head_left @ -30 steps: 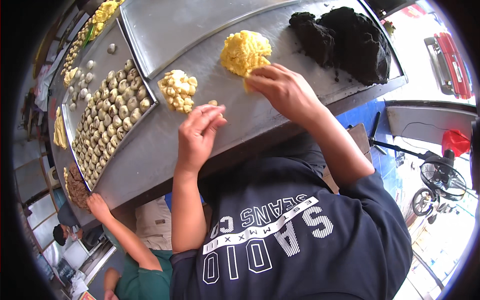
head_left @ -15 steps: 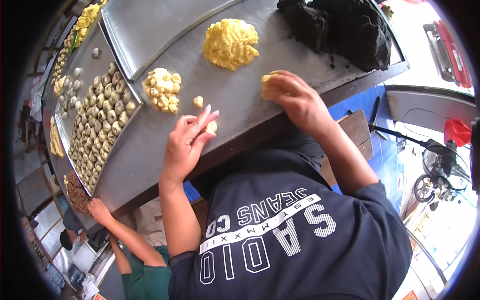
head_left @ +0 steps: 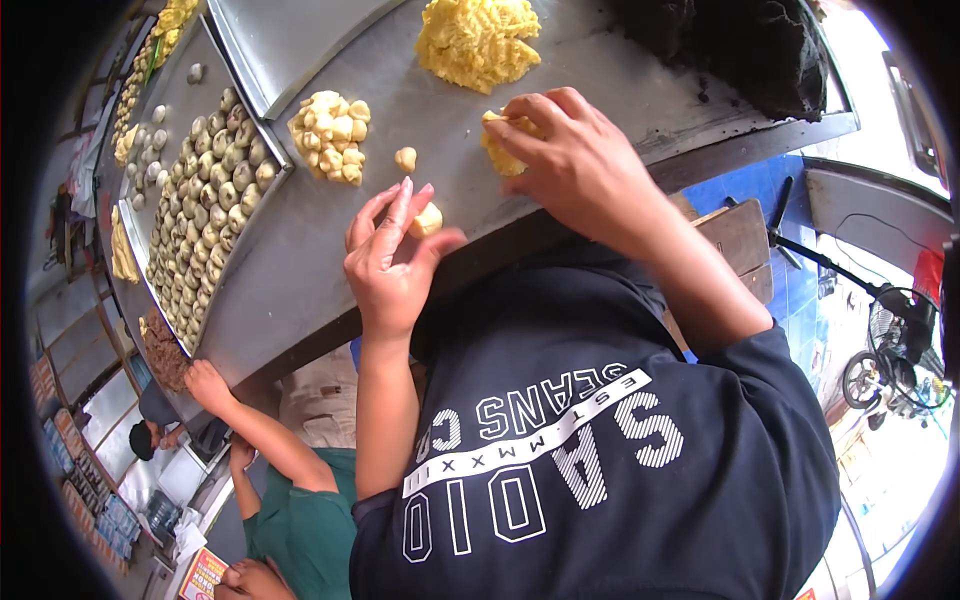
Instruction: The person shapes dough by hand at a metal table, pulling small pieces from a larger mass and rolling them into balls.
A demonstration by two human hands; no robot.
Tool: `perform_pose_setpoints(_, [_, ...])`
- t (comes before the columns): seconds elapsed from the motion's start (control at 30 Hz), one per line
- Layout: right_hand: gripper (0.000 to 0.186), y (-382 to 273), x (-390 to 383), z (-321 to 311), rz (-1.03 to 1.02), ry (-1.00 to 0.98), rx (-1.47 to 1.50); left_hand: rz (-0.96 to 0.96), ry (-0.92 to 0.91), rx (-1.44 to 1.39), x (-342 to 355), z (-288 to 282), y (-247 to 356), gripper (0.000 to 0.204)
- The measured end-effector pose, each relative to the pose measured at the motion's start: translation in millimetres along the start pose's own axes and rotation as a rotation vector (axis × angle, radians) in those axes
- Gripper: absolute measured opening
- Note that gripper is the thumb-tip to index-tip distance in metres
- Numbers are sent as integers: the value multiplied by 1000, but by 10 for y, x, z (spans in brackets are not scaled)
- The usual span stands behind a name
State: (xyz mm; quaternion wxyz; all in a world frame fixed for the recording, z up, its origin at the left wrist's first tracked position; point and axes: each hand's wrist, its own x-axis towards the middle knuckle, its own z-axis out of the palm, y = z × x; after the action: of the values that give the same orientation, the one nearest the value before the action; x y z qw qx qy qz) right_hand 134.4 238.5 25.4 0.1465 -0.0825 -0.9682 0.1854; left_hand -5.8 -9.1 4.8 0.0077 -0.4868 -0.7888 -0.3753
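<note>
My left hand [head_left: 385, 250] has its index finger stretched out and its thumb, smeared by motion, held apart. A small pale yellow dough ball [head_left: 427, 220] sits between that thumb and the fingers. With bent fingers, my right hand [head_left: 580, 150] grips a yellow dough lump [head_left: 497, 158] low over the metal table, its far side partly hidden. Just beyond my left fingertips lies a single small dough piece [head_left: 405, 159]. A cluster of similar small dough pieces [head_left: 330, 140] lies to the left. Farther off rests a big yellow dough mound [head_left: 480, 45].
A large black mass [head_left: 760, 60] stands at the far right of the metal table [head_left: 270, 260]. On the left, a tray holds many round filled dough balls [head_left: 205, 200]. A co-worker's hand [head_left: 210, 385] touches the table near a brown crumbly heap [head_left: 165, 355].
My right hand and its dough lump have come left and nearer. My left thumb has swung away from the fingers. The whole view has shifted slightly.
</note>
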Motion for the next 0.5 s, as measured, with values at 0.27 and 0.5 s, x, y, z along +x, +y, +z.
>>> perform_pose_setpoints(0.27, [29,150,-45,63,-27,147,92,-93,-62,-240,-142,-145,-78,35])
perform_pose_setpoints(0.5, [33,170,153,51,-221,32,76,73,-200,179,249,-202,-17,11])
